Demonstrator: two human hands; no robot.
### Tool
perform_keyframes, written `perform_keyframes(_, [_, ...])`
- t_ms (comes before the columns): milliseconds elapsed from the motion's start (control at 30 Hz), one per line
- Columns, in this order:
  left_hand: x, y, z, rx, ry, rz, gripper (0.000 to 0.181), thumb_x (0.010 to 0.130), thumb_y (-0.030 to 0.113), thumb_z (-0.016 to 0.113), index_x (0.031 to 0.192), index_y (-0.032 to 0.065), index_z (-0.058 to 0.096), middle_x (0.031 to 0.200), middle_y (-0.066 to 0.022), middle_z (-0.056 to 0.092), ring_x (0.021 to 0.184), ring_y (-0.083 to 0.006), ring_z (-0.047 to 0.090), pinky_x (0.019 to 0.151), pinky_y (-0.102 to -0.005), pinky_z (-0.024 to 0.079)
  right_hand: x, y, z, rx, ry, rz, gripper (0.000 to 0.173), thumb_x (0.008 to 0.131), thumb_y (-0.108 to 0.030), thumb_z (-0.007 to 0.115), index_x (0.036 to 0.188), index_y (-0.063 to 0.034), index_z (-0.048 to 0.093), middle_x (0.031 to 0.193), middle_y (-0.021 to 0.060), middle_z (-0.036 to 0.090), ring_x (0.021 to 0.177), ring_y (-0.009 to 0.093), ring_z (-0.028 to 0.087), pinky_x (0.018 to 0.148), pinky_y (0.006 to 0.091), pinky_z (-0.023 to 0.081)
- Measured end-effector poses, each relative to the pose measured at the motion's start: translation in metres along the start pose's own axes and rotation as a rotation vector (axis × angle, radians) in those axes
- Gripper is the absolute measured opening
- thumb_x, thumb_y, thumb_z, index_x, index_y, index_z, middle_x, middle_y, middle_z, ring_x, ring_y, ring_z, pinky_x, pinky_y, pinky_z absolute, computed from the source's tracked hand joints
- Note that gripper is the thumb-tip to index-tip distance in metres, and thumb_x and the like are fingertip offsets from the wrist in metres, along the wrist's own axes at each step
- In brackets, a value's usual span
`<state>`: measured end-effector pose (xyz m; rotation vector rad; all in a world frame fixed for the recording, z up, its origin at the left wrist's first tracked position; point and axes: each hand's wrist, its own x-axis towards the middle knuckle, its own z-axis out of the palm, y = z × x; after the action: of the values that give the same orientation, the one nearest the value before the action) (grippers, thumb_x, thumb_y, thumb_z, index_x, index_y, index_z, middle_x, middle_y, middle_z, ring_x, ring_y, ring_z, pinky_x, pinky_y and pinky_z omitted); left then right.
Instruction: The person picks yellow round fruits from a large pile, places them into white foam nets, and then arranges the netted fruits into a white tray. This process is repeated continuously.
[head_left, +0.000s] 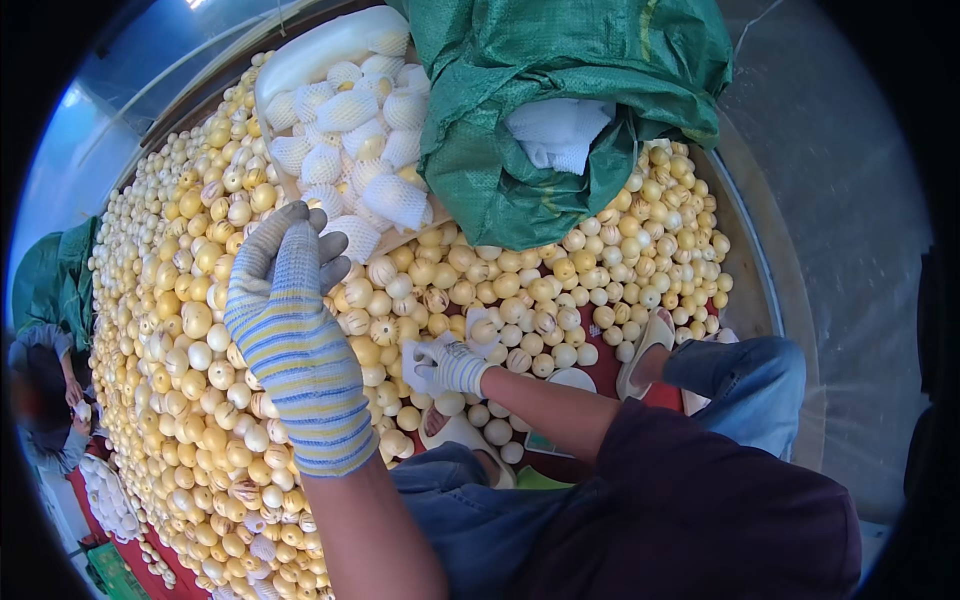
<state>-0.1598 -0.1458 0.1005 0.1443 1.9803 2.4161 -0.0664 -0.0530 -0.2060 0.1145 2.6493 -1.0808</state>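
Observation:
Raised close to the camera, my left hand (300, 330) wears a striped knit glove with grey-coated fingers. Its fingertips bunch together in front of a box of wrapped fruit; whether anything small is between them is hidden. Lower down, between my feet, my gloved right hand (456, 367) has its fingers on a white foam net sleeve (415, 367). Beside that hand, another white foam piece (482, 330) lies around a pale fruit. Loose yellow pepino melons (196, 319), some with purple streaks, surround both hands.
A foam-lined box (330, 45) holds several melons in foam nets (349, 111). Right of it, a green woven sack (517, 202) contains white foam nets (559, 127). At far left a person (45, 405) handles a white item. My sandalled feet (645, 356) rest among the fruit.

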Motion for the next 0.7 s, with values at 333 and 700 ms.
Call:
perform_keyframes(333, [-0.005,-0.004,0.012,0.238,-0.289,-0.274,0.038,0.090,0.011,0.062,0.123,-0.0066,0.054,0.106,-0.0161,0.066,0.082,-0.0175,0.067,0.067,-0.0251,0.057,-0.105,-0.024,-0.220,1.139,0.648,-0.098,0.040,0.088,-0.003,0.062,0.125,0.0040,0.048,0.108,0.0123,0.063,0.089,0.016,0.064,0.076,0.0282,0.055])
perform_keyframes(700, [-0.028,-0.035,0.052,0.603,-0.421,-0.152,0.050,0.086,0.004,0.065,0.131,-0.0068,0.048,0.096,-0.0105,0.066,0.073,-0.0089,0.060,0.060,-0.0203,0.050,-0.127,-0.081,-0.229,0.171,0.707,-0.320,0.030,0.082,-0.010,0.070,0.108,-0.0011,0.057,0.094,0.0114,0.062,0.083,0.022,0.064,0.076,0.0311,0.052])
